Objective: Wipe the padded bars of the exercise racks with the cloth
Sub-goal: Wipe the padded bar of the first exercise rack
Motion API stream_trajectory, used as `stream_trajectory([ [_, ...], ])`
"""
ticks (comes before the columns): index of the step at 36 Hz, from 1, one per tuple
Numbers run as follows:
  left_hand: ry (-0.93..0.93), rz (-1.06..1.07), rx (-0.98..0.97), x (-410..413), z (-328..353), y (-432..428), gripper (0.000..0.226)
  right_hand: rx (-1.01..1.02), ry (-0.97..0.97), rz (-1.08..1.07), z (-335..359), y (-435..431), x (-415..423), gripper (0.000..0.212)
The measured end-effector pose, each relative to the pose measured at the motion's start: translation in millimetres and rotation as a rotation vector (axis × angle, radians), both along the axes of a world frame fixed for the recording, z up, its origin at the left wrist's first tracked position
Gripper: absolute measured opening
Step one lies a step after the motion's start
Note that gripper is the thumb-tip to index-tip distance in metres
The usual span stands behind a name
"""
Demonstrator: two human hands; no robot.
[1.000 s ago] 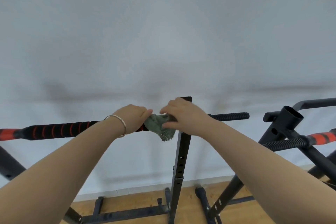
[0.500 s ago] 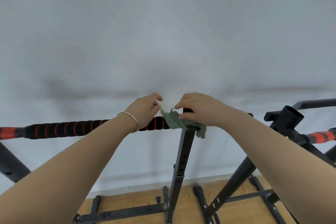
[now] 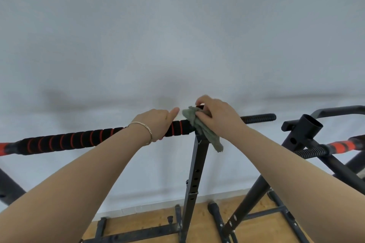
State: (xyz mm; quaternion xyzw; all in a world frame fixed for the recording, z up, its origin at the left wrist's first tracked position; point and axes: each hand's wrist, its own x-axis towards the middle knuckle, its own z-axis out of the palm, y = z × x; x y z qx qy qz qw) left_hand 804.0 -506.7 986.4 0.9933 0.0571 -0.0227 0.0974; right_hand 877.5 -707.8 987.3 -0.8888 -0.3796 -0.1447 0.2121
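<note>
Fingers (image 3: pixel 202 117) of the right hand (image 3: pixel 219 118) pinch one cloth (image 3: pixel 205 134); left hand (image 3: pixel 158 122) fingers clasp one padded bar (image 3: pixel 79 140)

A plain pale wall (image 3: pixel 177 35) fills most of what I can see, with faint grey shadows (image 3: pixel 59 100) smeared across it. Below it a light skirting board (image 3: pixel 154 206) meets a wooden floor (image 3: pixel 254 227).

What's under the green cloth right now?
The cloth drapes over the top of the black upright post, where the padded bar meets it. The joint itself is covered.
</note>
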Motion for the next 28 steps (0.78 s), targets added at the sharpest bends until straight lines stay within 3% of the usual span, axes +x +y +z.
stream_trajectory([
  [3, -0.064, 0.06, -0.087, 3.2, 14.1, 3.2, 0.026, 0.096, -0.412, 0.021, -3.6, 1.3, -1.6, 0.024],
  [5, -0.06, 0.102, -0.158, 5.6, 22.1, 7.0, 0.049, 0.073, -0.516, 0.101, -0.8, 1.8, 0.2, 0.028],
  [7, -0.055, 0.131, -0.237, 8.4, 27.2, 11.1, 0.054, -0.029, -0.523, 0.188, 7.6, 1.1, 2.1, 0.034],
  [12, -0.052, 0.121, -0.241, 7.9, 34.0, 12.0, 0.048, -0.421, -0.349, 0.173, 35.7, 3.4, 4.6, 0.065],
  [17, -0.097, 0.013, 0.038, 2.0, 28.1, 2.5, 0.032, -0.669, -0.212, 0.113, 47.1, 16.5, 11.9, 0.06],
  [19, -0.113, -0.033, 0.214, -0.7, 23.7, -1.2, 0.014, -0.682, 0.018, 0.098, 50.3, 22.7, 12.0, 0.053],
  [23, -0.196, -0.101, 0.463, -7.1, 8.1, -9.9, 0.03, -0.643, 0.609, 0.111, 57.4, 27.0, 19.2, 0.043],
  [25, -0.222, -0.101, 0.501, -8.3, 4.3, -11.5, 0.029, -0.617, 0.674, 0.124, 55.7, 25.5, 24.2, 0.048],
  [28, -0.181, -0.108, 0.483, -4.2, 5.5, -7.3, 0.023, -0.575, 0.502, 0.139, 48.0, 23.1, 24.3, 0.051],
])
